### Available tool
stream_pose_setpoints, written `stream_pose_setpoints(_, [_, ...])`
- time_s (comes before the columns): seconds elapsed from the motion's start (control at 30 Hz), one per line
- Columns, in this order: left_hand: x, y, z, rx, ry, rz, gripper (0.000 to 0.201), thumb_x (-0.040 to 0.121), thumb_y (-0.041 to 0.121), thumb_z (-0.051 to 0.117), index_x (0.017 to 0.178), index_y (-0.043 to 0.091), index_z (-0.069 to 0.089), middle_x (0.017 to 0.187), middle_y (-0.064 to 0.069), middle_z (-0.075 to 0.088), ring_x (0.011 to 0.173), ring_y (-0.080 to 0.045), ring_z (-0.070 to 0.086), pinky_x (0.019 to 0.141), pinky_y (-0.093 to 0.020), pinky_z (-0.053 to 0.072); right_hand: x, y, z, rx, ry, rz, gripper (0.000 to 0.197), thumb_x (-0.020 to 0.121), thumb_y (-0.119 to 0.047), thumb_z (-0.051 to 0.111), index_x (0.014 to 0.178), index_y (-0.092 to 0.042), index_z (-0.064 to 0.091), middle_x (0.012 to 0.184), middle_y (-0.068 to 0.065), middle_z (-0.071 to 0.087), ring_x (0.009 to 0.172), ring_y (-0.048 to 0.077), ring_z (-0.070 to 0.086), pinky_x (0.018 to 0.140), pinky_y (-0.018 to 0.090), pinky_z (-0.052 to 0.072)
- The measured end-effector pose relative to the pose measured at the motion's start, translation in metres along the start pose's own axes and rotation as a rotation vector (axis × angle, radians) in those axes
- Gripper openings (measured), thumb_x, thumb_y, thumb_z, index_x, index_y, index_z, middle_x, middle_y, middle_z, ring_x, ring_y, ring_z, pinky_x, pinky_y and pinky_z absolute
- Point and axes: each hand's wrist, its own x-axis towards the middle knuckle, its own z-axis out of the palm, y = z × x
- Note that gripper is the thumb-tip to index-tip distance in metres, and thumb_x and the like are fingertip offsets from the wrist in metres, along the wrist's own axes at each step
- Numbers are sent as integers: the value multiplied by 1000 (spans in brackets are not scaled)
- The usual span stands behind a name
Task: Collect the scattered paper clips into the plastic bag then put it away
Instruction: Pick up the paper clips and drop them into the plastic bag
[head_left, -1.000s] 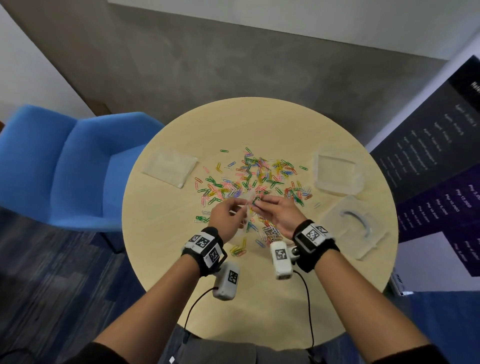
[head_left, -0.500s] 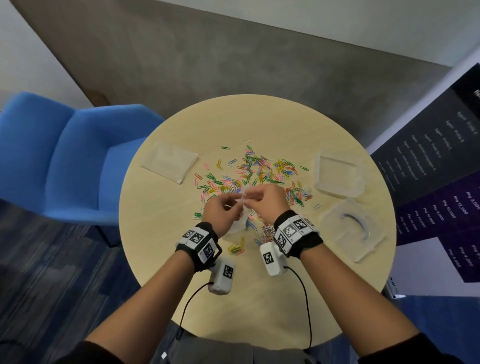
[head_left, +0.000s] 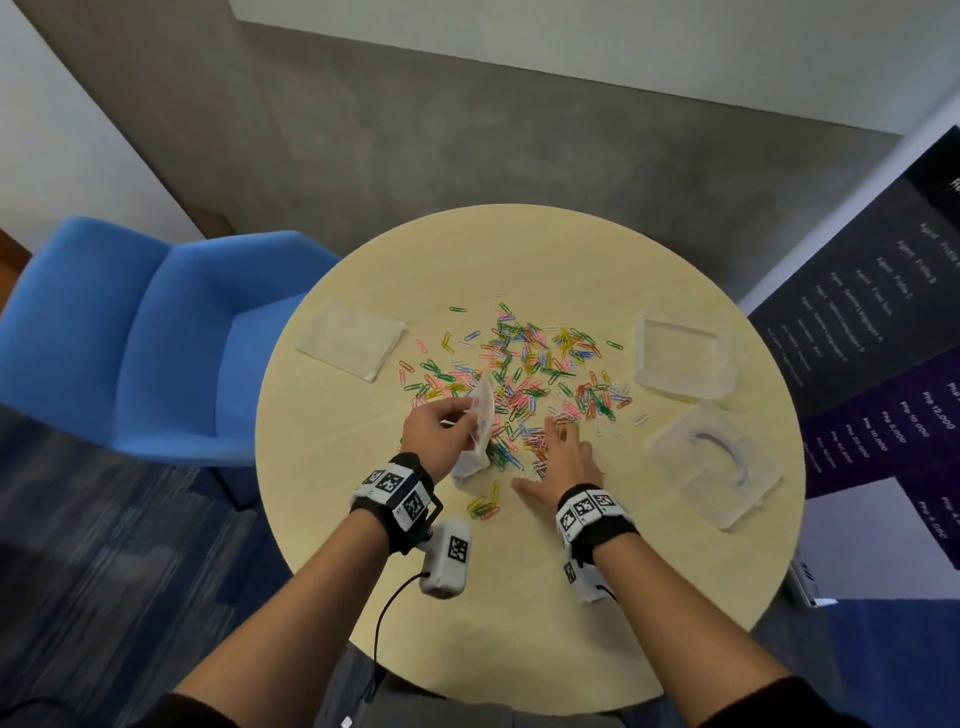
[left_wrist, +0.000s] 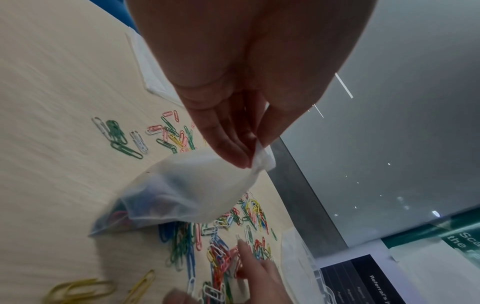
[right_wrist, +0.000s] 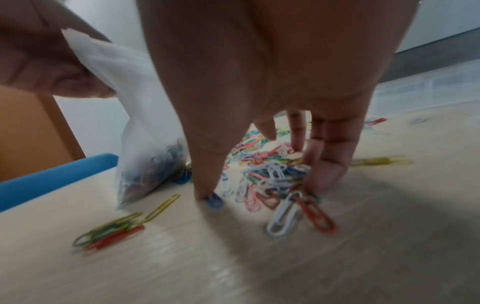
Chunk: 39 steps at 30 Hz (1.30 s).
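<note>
Several coloured paper clips (head_left: 535, 364) lie scattered over the middle of the round wooden table (head_left: 519, 623). My left hand (head_left: 457, 415) pinches the top edge of a small clear plastic bag (head_left: 480, 431), which hangs down with its bottom on the table. In the left wrist view the bag (left_wrist: 192, 189) holds several clips at its bottom. My right hand (head_left: 563, 452) is spread palm down just right of the bag. In the right wrist view its fingertips (right_wrist: 322, 176) and thumb touch a heap of clips (right_wrist: 272, 176) on the table.
A flat clear bag (head_left: 350, 340) lies at the table's left. A clear box (head_left: 683, 358) and a clear lid with a handle (head_left: 711, 467) sit at the right. A blue chair (head_left: 130, 338) stands left of the table, a dark banner (head_left: 883, 338) on the right.
My right hand left the bag's mouth and dropped right onto the clips, fingers spread. My left hand still holds the bag, now alone.
</note>
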Motion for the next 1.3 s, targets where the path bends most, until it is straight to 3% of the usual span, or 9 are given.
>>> stream_pose_setpoints(0.2, [1,4,-1,38,-6,-6,21,92,11,61,111,9,70,73,-2,70,59,-12,65,72,-31,59,11,-19,1,-102,13,-135,92,76,-63,66,149,-25,23,153,5,22,132,33,33,92,41,49])
stream_pose_setpoints(0.37, [4,10,5,73,-25,6,21,91,10,60,109,10,71,69,-2,70,56,-11,64,73,-33,60,15,-25,-6,-143,45,-323,26,92,-9,57,118,-10,58,121,13,49,106,34,53,82,40,49])
stream_pose_setpoints(0.6, [12,13,12,102,-58,0,24,91,10,60,112,6,70,69,-2,70,60,-13,65,77,-35,60,25,0,-19,-84,-5,-303,22,91,-1,51,105,-3,68,100,17,64,92,32,64,82,35,52])
stream_pose_setpoints(0.77, [15,13,18,107,-74,0,25,91,10,60,113,5,69,71,-3,69,58,-9,64,69,-27,58,29,26,-31,548,110,-25,17,85,-12,70,101,-9,77,98,8,75,91,22,69,85,22,50])
stream_pose_setpoints(0.87, [16,12,21,102,-76,-5,24,92,10,61,114,4,69,74,-5,70,58,-8,64,65,-21,55,28,33,-43,998,47,120,29,80,-11,78,107,-3,73,99,10,73,90,22,70,87,28,55])
stream_pose_setpoints(0.97, [16,12,22,110,-84,6,23,93,11,60,113,6,70,74,-5,71,59,-10,65,65,-22,55,23,22,-63,1562,-109,94,28,81,3,71,108,9,67,96,18,71,81,24,70,74,26,59])
stream_pose_setpoints(1.03, [15,14,24,121,-89,19,22,94,12,59,112,7,70,74,-5,71,59,-11,66,66,-23,56,17,9,-78,1709,-199,30,19,83,6,68,102,7,68,92,16,71,78,22,69,74,25,60])
stream_pose_setpoints(1.17, [14,17,27,118,-94,53,17,94,13,60,107,12,70,72,-6,71,58,-12,65,65,-25,58,13,-18,-83,1629,-289,-46,13,85,5,66,98,4,69,89,14,72,83,24,70,79,29,59])
stream_pose_setpoints(1.3, [13,14,21,110,-73,51,18,94,16,61,108,12,71,79,-5,72,63,-19,69,71,-33,60,14,-36,-73,1070,-84,-112,21,84,-9,73,102,1,73,92,11,73,84,24,72,78,34,60])
